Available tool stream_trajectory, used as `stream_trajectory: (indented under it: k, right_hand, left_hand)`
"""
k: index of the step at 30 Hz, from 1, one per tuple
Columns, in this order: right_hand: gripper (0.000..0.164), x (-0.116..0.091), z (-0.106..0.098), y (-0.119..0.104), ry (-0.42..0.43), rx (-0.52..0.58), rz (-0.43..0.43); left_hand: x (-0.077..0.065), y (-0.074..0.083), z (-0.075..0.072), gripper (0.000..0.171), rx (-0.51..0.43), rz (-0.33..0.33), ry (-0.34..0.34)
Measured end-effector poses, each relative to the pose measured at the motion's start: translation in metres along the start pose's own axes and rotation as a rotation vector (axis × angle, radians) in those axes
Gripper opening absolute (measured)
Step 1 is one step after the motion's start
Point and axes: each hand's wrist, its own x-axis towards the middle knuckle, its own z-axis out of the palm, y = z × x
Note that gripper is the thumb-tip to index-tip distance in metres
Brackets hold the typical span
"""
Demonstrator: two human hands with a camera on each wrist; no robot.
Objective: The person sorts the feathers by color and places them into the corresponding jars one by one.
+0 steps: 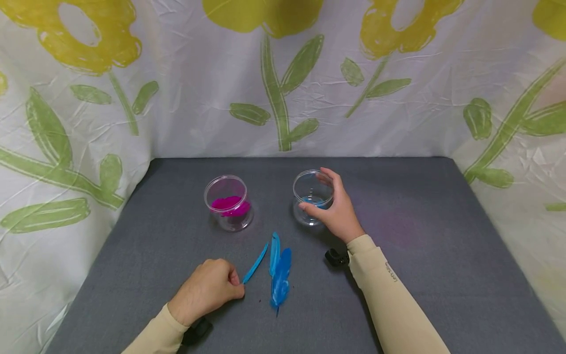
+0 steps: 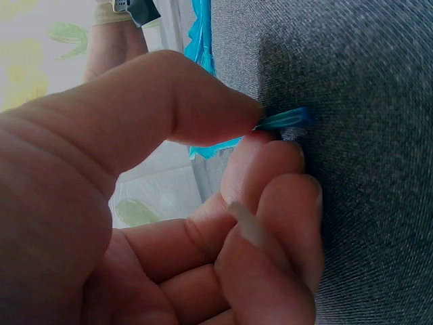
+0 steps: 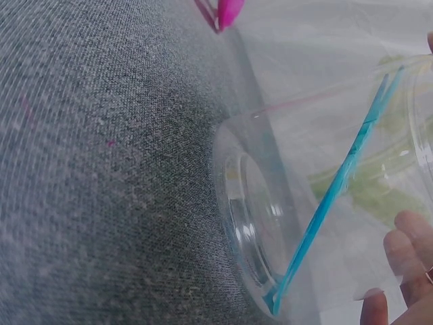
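Observation:
My left hand (image 1: 210, 290) pinches the quill end of a slim blue feather (image 1: 255, 265) between thumb and index finger, low over the cloth. In the left wrist view the quill tip (image 2: 291, 118) pokes out past the fingertips. With fingers and thumb on opposite sides near the rim, my right hand (image 1: 341, 214) holds a clear jar (image 1: 301, 196). A blue feather (image 3: 331, 193) leans diagonally inside that jar in the right wrist view. Two more blue feathers, a narrow one (image 1: 274, 250) and a broader one (image 1: 281, 281), lie overlapping between the hands.
Another clear jar (image 1: 239, 223) stands to the left, with bright pink feathers (image 1: 231, 206) inside. A dark grey cloth (image 1: 420, 275) covers the table. Behind it hangs a white curtain (image 1: 194, 98) with painted yellow flowers.

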Motion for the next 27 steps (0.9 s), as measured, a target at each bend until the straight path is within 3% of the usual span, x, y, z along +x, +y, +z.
stream_trajectory:
  k: [14, 27]
  right_hand:
    - [0.100, 0.000, 0.000, -0.001, 0.006, 0.003, -0.008]
    - [0.099, -0.001, 0.001, -0.002, 0.002, 0.005, -0.009]
  left_hand:
    - [0.004, -0.002, -0.005, 0.026, 0.014, 0.041, 0.075]
    - [0.008, 0.000, -0.011, 0.023, -0.003, 0.100, 0.096]
